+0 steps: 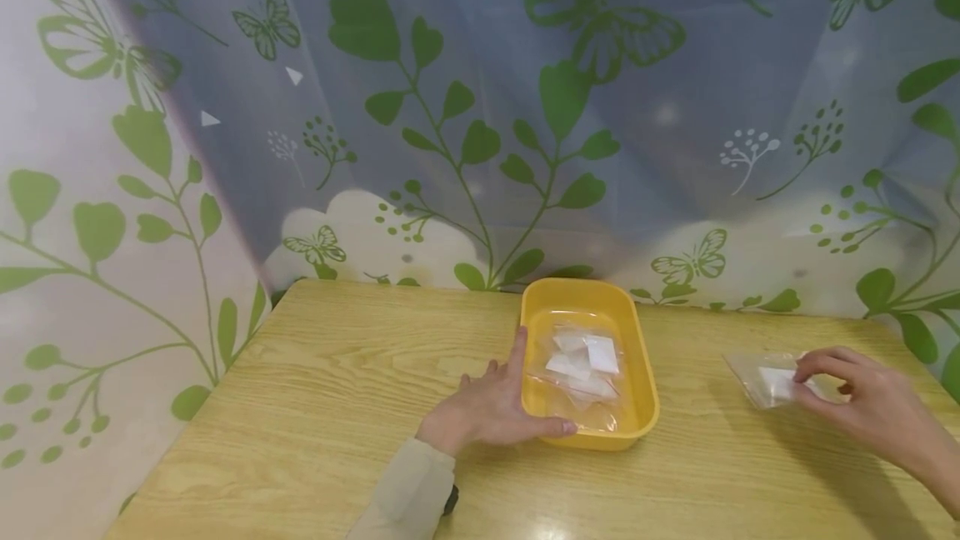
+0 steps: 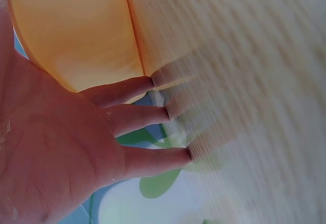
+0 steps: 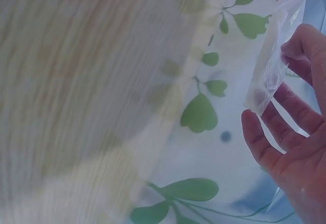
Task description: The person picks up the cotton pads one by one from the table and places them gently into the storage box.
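Observation:
A yellow plastic bin (image 1: 647, 390) stands on the table, holding several clear zip bags (image 1: 581, 373) with white pieces inside. My left hand (image 1: 491, 413) is spread at the bin's near left corner, the thumb resting at its near rim and a finger along its left side. In the left wrist view, three straight fingers (image 2: 142, 114) reach down to the tabletop beside the bin's wall (image 2: 76, 25). To the right of the bin, my right hand (image 1: 873, 394) pinches another clear zip bag (image 1: 753, 380) with a white piece in it. The right wrist view shows this bag (image 3: 275, 56) held above the table, its red seal line at the top.
The wood-grain table (image 1: 360, 357) extends to both sides of the bin. Behind it hangs a blue and white curtain (image 1: 465, 190) printed with green leaves and butterflies, close to the bin's far end. A similar pale sheet (image 1: 112, 273) hangs at the left.

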### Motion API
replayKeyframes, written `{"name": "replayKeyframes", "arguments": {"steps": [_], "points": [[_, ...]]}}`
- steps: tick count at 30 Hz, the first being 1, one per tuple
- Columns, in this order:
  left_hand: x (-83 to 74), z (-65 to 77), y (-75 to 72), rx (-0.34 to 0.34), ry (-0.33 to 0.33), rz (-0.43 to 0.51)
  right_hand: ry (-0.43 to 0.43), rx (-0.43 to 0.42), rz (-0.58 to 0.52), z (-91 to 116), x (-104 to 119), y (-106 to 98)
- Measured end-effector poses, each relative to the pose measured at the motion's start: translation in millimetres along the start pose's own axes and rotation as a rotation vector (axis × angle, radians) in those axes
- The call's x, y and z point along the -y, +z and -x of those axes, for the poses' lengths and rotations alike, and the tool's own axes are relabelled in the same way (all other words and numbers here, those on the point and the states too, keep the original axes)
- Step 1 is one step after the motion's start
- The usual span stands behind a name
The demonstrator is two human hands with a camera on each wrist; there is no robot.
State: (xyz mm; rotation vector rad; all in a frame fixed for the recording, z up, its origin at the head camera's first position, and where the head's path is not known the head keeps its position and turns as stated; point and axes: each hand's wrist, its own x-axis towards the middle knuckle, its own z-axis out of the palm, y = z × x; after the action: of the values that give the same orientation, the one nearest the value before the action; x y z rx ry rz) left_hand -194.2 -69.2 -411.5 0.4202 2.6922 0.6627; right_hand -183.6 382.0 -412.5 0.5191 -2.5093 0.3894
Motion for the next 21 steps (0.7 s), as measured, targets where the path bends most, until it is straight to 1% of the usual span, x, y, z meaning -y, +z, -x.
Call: {"name": "replayKeyframes", "arguments": {"steps": [7, 14, 21], "points": [[0.5, -0.6, 0.4, 0.004, 0.007, -0.004, -0.034, -0.043, -0.050, -7.7, 13.8, 2.1], [1.0, -1.0, 0.8, 0.008, 0.021, -0.004, -0.091, -0.100, -0.078, -17.5, 26.8, 6.9], [1.8, -1.9, 1.2, 0.001, 0.030, 0.001, -0.104, -0.121, -0.131, -31.0, 40.8, 10.0]]}}
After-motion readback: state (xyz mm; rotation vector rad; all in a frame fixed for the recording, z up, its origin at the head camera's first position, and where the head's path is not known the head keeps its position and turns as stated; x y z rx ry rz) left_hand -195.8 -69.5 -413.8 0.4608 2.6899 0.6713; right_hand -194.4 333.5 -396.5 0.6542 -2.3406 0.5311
